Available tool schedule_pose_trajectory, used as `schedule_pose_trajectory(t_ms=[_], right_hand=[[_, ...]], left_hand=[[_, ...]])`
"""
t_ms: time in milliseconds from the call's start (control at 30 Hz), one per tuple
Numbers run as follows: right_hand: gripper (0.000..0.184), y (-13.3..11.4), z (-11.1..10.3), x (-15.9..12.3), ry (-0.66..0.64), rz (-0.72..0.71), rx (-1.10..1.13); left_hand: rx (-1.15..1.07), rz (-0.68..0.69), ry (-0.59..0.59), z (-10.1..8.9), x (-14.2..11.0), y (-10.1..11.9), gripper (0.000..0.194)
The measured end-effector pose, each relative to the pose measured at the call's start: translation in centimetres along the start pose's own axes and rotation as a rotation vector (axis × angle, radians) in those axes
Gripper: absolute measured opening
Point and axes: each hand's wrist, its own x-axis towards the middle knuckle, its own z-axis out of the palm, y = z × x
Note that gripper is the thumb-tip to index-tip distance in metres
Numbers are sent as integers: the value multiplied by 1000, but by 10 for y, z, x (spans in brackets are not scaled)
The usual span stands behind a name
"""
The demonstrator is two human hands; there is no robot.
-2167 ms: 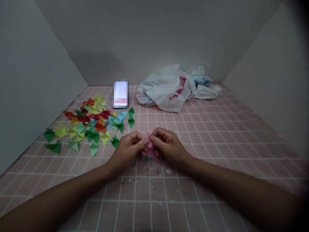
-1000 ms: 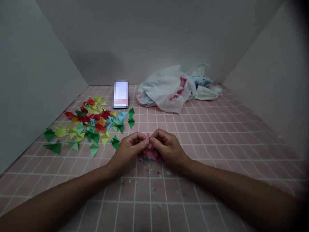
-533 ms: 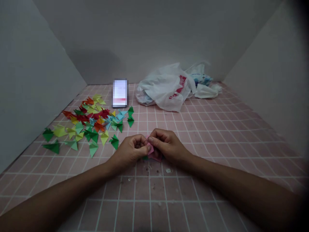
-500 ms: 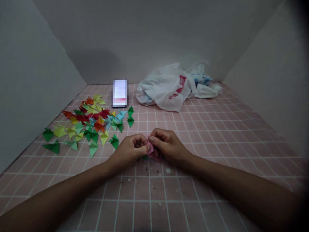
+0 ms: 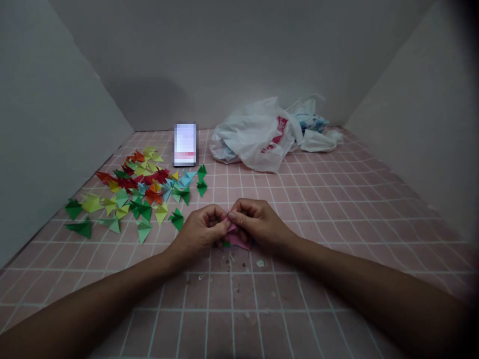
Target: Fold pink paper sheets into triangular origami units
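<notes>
Between my fingertips is a small piece of pink folded paper (image 5: 232, 227). My left hand (image 5: 201, 228) pinches it from the left, thumb against curled fingers. From the right, my right hand (image 5: 258, 223) pinches the same paper, and the two thumbs nearly meet. Much of the piece is hidden by the fingers. Below it lies more pink paper (image 5: 241, 242), with a bit of green paper (image 5: 226, 244) beside it. To the left of my left hand a green folded paper crane (image 5: 176, 219) rests on the pink tiled surface (image 5: 318, 299).
Many folded paper cranes (image 5: 142, 209) in green, yellow, red, orange and blue spread over the left side. A phone (image 5: 185, 144) with a lit, blurred screen stands behind them. White plastic bags (image 5: 258, 137) lie at the back. Grey walls (image 5: 239, 60) enclose the surface.
Both thumbs have drawn slightly closer together and now cover more of the pink paper. A little more of the pink paper below shows. Nothing else has visibly moved.
</notes>
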Motion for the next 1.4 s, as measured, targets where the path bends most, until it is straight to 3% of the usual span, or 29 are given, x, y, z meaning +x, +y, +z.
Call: schedule_pose_trajectory(t_ms=[233,567,1000,1400], right_hand=[[27,0,-2,-2,-9,0,-33],[36,3,-2,0,-36,-17,41],[13,3,-1,1,-120,32,79],[11,3,0,4,-80,75,122]], left_hand=[[23,7,-7,0,-2,6,30],[7,59,11,-3,-2,3,27],[-69,43,82,-4,-2,-4,25],[-108,49,67,-3,-2,-5,25]])
